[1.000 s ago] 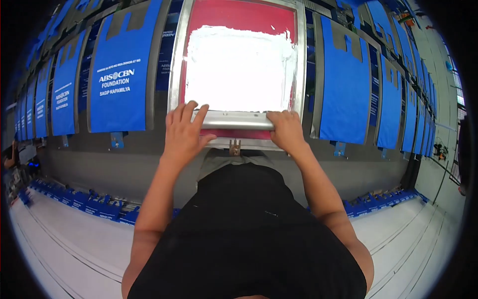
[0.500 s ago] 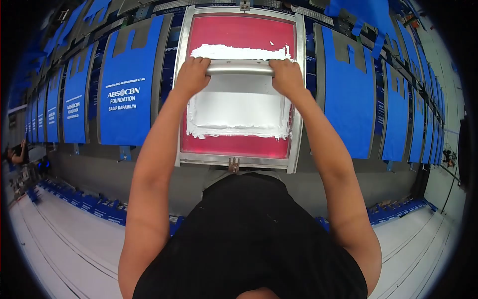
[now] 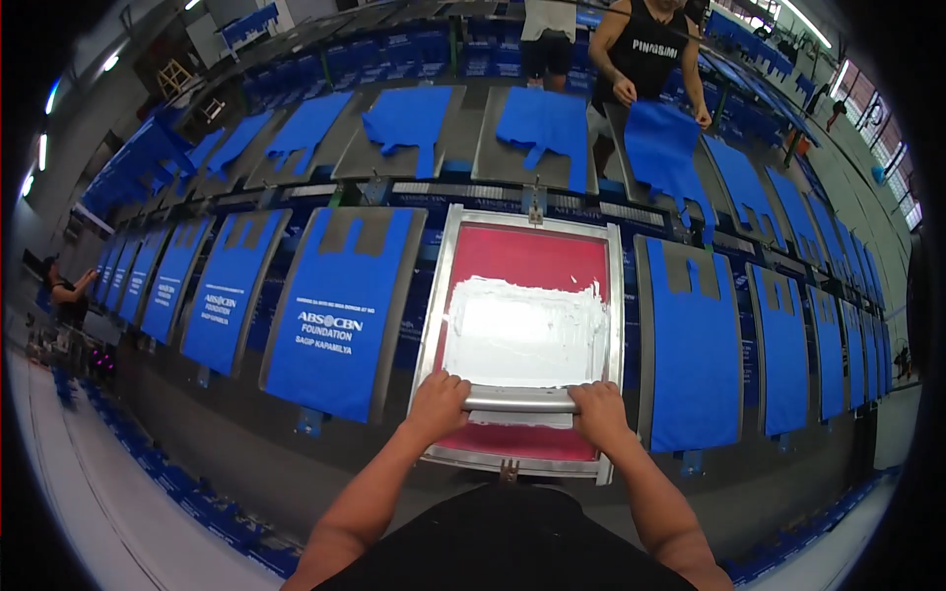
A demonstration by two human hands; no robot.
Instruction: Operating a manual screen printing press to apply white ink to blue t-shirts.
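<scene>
My left hand (image 3: 439, 406) and my right hand (image 3: 601, 414) are closed round the two ends of a metal-handled squeegee (image 3: 520, 399). It lies across the near part of a screen-printing frame (image 3: 434, 325) with silver metal edges. Inside the frame, white ink (image 3: 522, 330) covers the middle of the red screen (image 3: 537, 251). The ink has a ragged ridge along its far edge. A thin white strip shows on the near side of the squeegee. Whatever lies beneath the screen is hidden.
Left of the frame, a blue bag panel (image 3: 340, 286) with white print lies on a grey board. A plain blue panel (image 3: 690, 345) lies to the right. More panels line both rows. Across the far row, a person (image 3: 645, 59) holds a blue panel (image 3: 662, 138); another person (image 3: 69, 295) stands far left.
Both hands have drawn the squeegee from the far part of the screen toward me, near its close end. The view has tilted up, bringing the far row and people into sight.
</scene>
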